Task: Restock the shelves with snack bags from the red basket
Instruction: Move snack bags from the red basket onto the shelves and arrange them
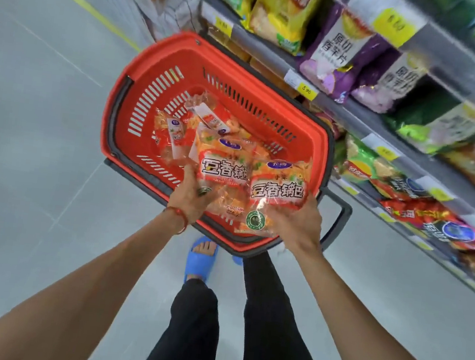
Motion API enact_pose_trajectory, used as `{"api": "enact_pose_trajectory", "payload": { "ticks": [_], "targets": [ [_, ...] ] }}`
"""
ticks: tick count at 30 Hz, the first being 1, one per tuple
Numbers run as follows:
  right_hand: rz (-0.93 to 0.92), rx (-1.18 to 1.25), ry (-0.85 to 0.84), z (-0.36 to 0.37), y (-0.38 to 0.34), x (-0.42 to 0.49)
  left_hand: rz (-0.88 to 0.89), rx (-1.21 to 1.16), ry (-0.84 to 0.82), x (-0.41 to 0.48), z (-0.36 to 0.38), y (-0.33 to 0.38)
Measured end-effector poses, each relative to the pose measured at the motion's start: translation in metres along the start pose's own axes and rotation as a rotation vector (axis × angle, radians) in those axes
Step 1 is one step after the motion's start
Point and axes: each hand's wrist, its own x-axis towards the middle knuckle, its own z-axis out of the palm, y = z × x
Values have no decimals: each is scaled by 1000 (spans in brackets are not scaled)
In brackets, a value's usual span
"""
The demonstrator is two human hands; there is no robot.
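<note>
A red basket (161, 61) stands on the floor in front of me, beside the shelves. Several orange snack bags (175, 138) lie inside it. My left hand (195, 195) grips the lower edge of one orange snack bag (223, 166) over the basket's near end. My right hand (294, 220) grips a second orange snack bag (277, 191) right next to the first. Both bags are lifted above the basket's near rim and face up toward me.
Shelves (357, 111) on the right hold yellow chip bags (286, 8), purple bags (337, 51), green bags and red bags (424, 219), with yellow price tags on the edges. Grey floor spreads to the left. My legs and blue sandals (201, 259) are below the basket.
</note>
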Motion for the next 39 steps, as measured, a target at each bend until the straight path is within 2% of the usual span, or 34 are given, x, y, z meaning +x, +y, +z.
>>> {"api": "enact_pose_trajectory", "payload": {
  "ticks": [4,12,19,28,39],
  "targets": [
    [7,147,94,-17,1,-50,165,-44,-95,-34,-16,9],
    [71,452,255,-60,13,-160,325,27,-197,-111,-40,48],
    [36,734,414,-117,48,-235,483,112,-245,-182,-14,105],
    [-27,1021,563,-212,150,-307,721,203,-395,-287,96,169],
    [-126,1167,825,-350,323,-407,985,258,-470,-462,287,204]
  ]
}}
